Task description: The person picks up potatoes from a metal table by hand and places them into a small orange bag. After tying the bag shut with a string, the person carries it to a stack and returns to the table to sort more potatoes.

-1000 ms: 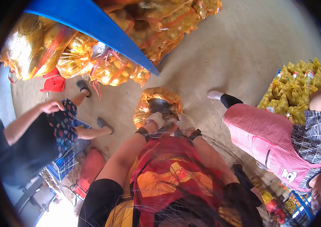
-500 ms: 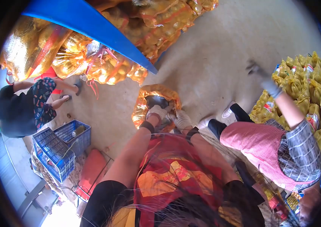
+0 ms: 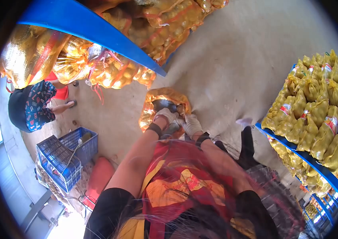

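Observation:
An orange mesh bag stands on the floor in front of me, its mouth spread wide and something dark and round visible inside. My left hand, in a pale glove, reaches to the near rim of the bag. On the bag's near right edge lies my right hand, also gloved, close to a small brownish item at the rim. The fingers of both hands are too small and hidden to make out.
Filled orange mesh bags and a blue beam are at upper left. Blue crates stand left, near a person. Yellow bags fill a blue rack at right; another person is close on my right.
The person on my right has moved down and closer behind my arm, uncovering the rack. The person at left has shifted slightly. My hands have barely moved at the bag.

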`<control>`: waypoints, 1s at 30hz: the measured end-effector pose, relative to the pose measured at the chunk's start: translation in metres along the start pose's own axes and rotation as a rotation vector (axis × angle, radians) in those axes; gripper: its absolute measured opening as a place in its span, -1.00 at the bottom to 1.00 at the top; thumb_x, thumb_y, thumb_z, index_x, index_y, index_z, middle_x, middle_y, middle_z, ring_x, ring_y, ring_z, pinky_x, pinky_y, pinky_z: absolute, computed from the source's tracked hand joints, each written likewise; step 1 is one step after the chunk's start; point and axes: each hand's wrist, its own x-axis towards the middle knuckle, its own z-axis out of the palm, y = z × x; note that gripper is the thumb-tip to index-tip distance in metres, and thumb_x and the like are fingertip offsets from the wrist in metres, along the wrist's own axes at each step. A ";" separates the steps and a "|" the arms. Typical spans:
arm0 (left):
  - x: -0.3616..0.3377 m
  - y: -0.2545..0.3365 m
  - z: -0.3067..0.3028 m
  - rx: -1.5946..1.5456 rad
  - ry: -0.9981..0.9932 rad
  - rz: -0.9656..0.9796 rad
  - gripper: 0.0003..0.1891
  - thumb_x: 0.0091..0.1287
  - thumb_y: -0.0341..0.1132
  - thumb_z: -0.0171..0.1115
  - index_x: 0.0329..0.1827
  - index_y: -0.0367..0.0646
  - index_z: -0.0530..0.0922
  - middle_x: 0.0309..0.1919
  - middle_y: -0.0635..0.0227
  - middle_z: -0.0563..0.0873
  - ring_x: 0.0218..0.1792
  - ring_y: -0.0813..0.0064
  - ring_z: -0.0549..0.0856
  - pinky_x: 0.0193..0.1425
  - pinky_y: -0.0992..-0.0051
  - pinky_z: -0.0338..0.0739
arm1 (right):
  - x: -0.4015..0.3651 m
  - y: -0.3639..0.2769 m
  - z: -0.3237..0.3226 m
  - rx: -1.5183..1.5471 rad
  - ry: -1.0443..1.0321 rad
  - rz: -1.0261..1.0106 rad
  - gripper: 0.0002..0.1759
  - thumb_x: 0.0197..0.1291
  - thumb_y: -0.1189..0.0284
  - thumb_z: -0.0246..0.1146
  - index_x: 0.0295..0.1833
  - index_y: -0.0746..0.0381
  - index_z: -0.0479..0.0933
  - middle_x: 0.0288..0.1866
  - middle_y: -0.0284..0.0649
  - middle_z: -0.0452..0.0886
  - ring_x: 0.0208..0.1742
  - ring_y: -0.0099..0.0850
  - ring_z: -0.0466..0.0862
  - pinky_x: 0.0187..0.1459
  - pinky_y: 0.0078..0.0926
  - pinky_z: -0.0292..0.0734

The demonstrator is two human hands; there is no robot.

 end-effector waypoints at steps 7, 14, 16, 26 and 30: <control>0.017 -0.022 0.014 0.121 0.219 0.155 -0.48 0.30 0.03 0.21 -0.08 -0.36 0.65 -0.22 -0.10 0.74 -0.18 0.10 0.76 0.04 0.21 0.60 | 0.008 -0.011 -0.015 -0.135 -0.123 0.030 -0.55 0.37 0.10 0.12 0.06 0.29 0.51 -0.18 0.19 0.64 -0.17 0.11 0.66 -0.12 -0.03 0.56; -0.005 -0.022 0.016 -0.136 0.085 0.052 -0.39 0.23 0.07 0.23 0.05 -0.38 0.62 -0.01 -0.14 0.70 0.09 -0.01 0.68 0.17 0.19 0.53 | 0.014 -0.009 -0.014 -0.192 -0.127 0.007 -0.56 0.40 0.10 0.04 -0.02 0.29 0.51 -0.27 0.17 0.66 -0.20 0.10 0.67 -0.17 0.02 0.55; -0.004 -0.019 0.016 -0.094 0.096 0.071 -0.41 0.24 0.08 0.26 -0.03 -0.39 0.63 -0.09 -0.17 0.70 0.01 -0.05 0.69 0.11 0.18 0.54 | 0.014 -0.009 -0.014 -0.189 -0.136 0.006 -0.56 0.40 0.10 0.04 -0.02 0.30 0.51 -0.26 0.17 0.66 -0.20 0.10 0.67 -0.17 0.02 0.55; 0.001 -0.034 0.011 0.035 0.141 0.305 -0.60 0.22 -0.05 0.26 -0.22 -0.30 0.68 -0.30 -0.11 0.73 -0.19 -0.01 0.73 -0.05 0.20 0.58 | 0.009 0.001 -0.002 -0.247 -0.024 -0.104 -0.55 0.44 0.11 -0.06 -0.08 0.32 0.47 -0.42 0.14 0.66 -0.32 0.09 0.70 -0.26 0.06 0.57; -0.007 -0.048 0.028 -0.329 0.230 0.302 -0.79 0.28 -0.26 0.26 -0.31 -0.27 0.58 -0.56 0.30 0.57 -0.47 0.51 0.56 -0.30 0.42 0.52 | 0.010 -0.004 -0.004 -0.272 -0.021 -0.055 -0.56 0.42 0.10 -0.02 -0.09 0.30 0.47 -0.43 0.12 0.67 -0.31 0.10 0.70 -0.18 0.00 0.59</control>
